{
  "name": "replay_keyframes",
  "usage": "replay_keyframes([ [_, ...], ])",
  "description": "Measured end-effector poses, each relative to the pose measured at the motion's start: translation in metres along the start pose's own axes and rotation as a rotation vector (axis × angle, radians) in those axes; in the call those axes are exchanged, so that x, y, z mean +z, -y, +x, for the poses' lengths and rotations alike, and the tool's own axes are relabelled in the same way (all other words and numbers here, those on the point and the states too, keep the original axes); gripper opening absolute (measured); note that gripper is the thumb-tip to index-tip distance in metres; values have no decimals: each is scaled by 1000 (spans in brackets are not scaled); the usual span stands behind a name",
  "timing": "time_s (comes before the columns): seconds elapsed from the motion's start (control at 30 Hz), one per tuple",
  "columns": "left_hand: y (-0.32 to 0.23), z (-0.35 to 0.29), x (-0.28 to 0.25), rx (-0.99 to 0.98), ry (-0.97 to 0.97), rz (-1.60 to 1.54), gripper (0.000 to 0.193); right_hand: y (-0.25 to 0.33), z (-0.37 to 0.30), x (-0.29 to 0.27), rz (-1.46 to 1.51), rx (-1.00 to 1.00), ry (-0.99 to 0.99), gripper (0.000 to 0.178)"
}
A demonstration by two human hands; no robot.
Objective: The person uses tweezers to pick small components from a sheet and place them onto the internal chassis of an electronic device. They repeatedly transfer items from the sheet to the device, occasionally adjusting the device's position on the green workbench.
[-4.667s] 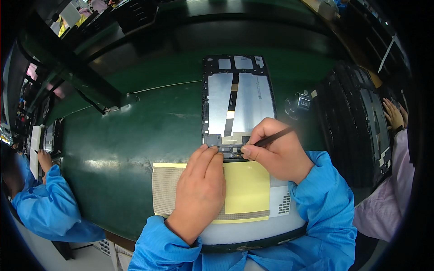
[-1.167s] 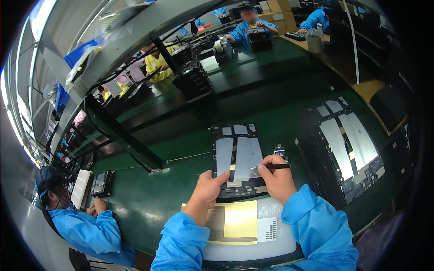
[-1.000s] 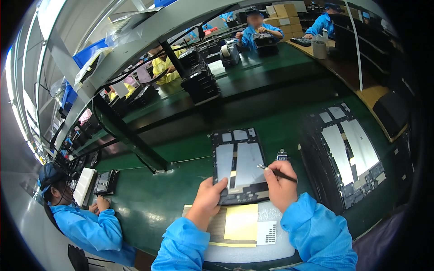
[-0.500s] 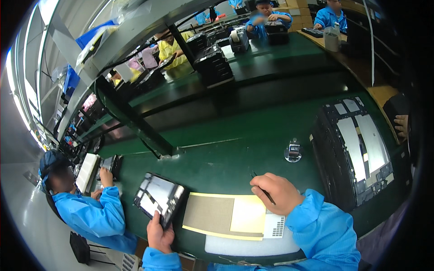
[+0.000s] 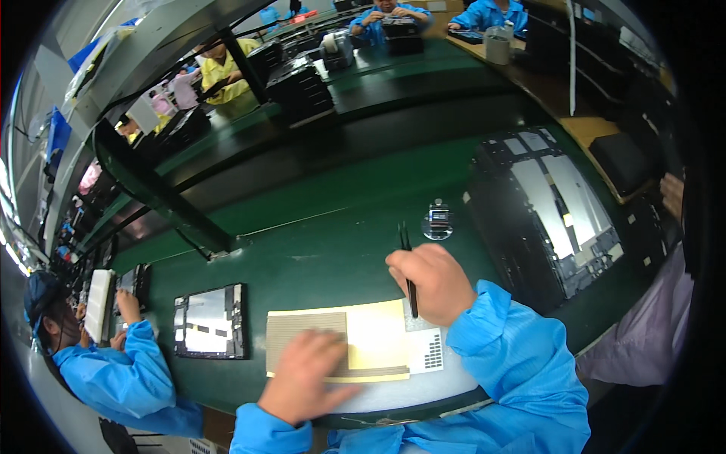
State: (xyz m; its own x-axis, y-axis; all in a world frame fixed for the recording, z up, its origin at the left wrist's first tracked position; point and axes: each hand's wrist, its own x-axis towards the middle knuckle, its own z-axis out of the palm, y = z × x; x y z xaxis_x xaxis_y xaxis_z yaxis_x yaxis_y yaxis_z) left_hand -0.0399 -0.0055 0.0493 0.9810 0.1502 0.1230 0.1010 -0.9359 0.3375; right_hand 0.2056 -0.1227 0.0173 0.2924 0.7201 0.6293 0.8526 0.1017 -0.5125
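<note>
Panel with silver face and rectangular black frame [image 5: 215, 319]: lying on the green tabletop [image 5: 310, 265], left of both hands.
Left hand [image 5: 304, 377]: blurred, released, fingers extended over the yellow-edged sheet with brown grid [image 5: 291, 325]; contact cannot be told.
Right hand [image 5: 433, 281]: grasping slim black tweezers [image 5: 413, 296], tips pointing away from the person.
Clear round-based object [image 5: 438, 220]: just beyond the right hand.
Stack of black-framed silver panels [image 5: 541, 219]: at right on the tabletop.

Electronics assembly workshop, long green table [image 5: 318, 265], tweezers [image 5: 412, 291] above its near side, stacked device panels [image 5: 522, 227] on its right, blue-smocked worker [image 5: 113, 371] at its left
</note>
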Motion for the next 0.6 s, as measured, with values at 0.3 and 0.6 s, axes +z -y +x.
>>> replay_keyframes([
  [0.3,-38,34,35,259,158,-53,74,-39,1,-10,0,297,-214,39],
  [0.6,-38,28,40,283,121,-64,65,-23,5,-6,113,254,46,29],
])
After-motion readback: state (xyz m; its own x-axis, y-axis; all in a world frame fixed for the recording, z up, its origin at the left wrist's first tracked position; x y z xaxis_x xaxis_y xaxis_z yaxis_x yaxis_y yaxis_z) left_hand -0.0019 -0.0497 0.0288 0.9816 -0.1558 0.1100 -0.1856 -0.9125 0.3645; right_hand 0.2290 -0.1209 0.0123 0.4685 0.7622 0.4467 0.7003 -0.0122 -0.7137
